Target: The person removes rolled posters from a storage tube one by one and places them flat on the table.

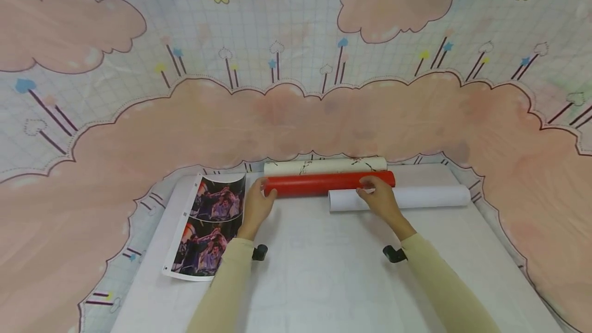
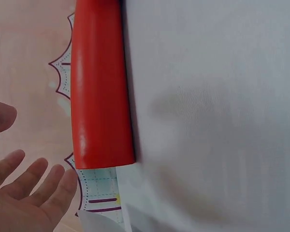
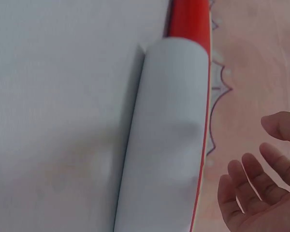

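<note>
Along the back of the table lies a shiny red roll (image 1: 305, 184), lengthwise across the head view. In front of its right part, a plain white roll (image 1: 430, 197) overlaps it in view. My left hand (image 1: 259, 203) hovers by the red roll's left end, fingers spread; the left wrist view shows a gap between that hand (image 2: 34, 193) and the red roll (image 2: 99, 96). My right hand (image 1: 383, 200) is above the white roll. In the right wrist view its fingers (image 3: 253, 181) are loosely bent, apart from the white roll (image 3: 164, 130), and hold nothing.
Behind the red roll is a cream roll (image 1: 324, 166) with dark branch-like marks. A printed sheet (image 1: 217, 243) with two dark pictures lies on the left of the white tabletop (image 1: 319, 271). Cloud-patterned cloth (image 1: 277, 122) rises behind and surrounds the table.
</note>
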Demonstrator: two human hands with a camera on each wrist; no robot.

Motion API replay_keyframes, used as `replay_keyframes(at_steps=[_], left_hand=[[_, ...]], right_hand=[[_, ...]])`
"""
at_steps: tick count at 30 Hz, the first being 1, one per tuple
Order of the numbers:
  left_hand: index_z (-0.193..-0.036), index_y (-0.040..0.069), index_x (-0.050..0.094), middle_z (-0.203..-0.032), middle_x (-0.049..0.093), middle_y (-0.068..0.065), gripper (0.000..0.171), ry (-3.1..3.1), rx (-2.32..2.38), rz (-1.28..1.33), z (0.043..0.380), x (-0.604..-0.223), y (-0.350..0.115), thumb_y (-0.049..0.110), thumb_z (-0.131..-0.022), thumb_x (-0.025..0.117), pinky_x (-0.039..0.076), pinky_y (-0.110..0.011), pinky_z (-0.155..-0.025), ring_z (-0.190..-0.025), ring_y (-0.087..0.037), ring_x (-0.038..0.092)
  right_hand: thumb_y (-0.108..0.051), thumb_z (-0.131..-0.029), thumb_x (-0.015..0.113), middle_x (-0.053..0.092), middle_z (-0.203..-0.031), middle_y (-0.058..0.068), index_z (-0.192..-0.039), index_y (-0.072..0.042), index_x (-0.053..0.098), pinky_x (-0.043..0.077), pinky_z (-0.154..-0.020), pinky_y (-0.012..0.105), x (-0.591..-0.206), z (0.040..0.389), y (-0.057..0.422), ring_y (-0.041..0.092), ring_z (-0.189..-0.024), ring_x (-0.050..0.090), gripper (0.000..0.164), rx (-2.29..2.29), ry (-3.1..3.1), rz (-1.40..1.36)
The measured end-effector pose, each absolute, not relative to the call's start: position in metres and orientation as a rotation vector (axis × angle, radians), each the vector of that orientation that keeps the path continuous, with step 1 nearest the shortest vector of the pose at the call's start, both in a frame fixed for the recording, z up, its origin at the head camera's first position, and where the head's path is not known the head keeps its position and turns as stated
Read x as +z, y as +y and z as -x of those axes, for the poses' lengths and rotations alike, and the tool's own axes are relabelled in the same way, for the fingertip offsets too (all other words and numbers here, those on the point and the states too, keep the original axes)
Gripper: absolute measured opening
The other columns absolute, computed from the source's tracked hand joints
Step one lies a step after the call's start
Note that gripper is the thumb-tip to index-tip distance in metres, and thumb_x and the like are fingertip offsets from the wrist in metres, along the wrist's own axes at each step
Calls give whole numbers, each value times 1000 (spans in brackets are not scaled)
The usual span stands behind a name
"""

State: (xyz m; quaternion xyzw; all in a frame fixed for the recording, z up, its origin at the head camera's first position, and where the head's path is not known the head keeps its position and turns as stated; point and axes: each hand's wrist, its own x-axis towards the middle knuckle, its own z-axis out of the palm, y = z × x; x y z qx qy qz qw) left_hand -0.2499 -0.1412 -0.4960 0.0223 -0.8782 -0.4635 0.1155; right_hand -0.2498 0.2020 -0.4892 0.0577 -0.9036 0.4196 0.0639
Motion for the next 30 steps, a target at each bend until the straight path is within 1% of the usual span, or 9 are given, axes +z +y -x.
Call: replay_keyframes(at_steps=[3,7,12,15,19,24,30], left_hand=[[-137,-1,50,-138,55,-24,53,-2606,-1352,-98,257,-495,-143,19,-90,64,44,-55,-104,-126,-41,53],[-142,0,45,-144,50,-24,58,-2648,-1316,-140,266,-495,-145,19,-90,64,41,-54,-108,-131,-41,50],[-143,-2,43,-144,49,-24,60,-2667,-1315,-170,274,-499,-147,18,-91,65,40,-53,-110,-132,-42,48],[-143,-2,43,-145,49,-24,61,-2686,-1287,-173,277,-504,-149,18,-91,66,38,-53,-112,-133,-41,47],[-144,-2,42,-145,49,-25,64,-2699,-1277,-183,280,-510,-150,19,-90,68,36,-52,-114,-134,-41,47],[-145,-4,40,-143,50,-26,66,-2718,-1323,-251,283,-513,-151,22,-91,68,38,-52,-112,-133,-42,48],[-140,-5,45,-136,56,-27,59,-2790,-1256,-266,286,-514,-150,26,-93,65,43,-51,-107,-126,-40,55]], right_hand=[[-19,-93,67,63,-123,20,-122,-1,60,52,-95,51,-490,259,214,36,-114,59,35,1251,-2728,-113],[-21,-94,64,57,-130,24,-128,0,55,46,-102,55,-494,271,231,40,-119,54,40,1209,-2750,-36],[-23,-96,61,47,-141,27,-138,1,47,38,-109,58,-505,283,251,44,-128,45,51,1230,-2759,78],[-23,-96,61,44,-143,29,-142,2,42,38,-110,58,-510,288,260,45,-131,42,56,1244,-2770,153],[-24,-97,60,44,-142,31,-144,4,38,38,-110,57,-512,295,267,45,-131,42,59,1191,-2826,192],[-28,-98,58,43,-144,33,-145,8,35,37,-111,57,-509,302,270,47,-131,43,63,1124,-2940,229],[-34,-97,57,45,-142,34,-142,12,37,38,-110,58,-506,309,272,49,-129,44,67,1033,-3030,292]])
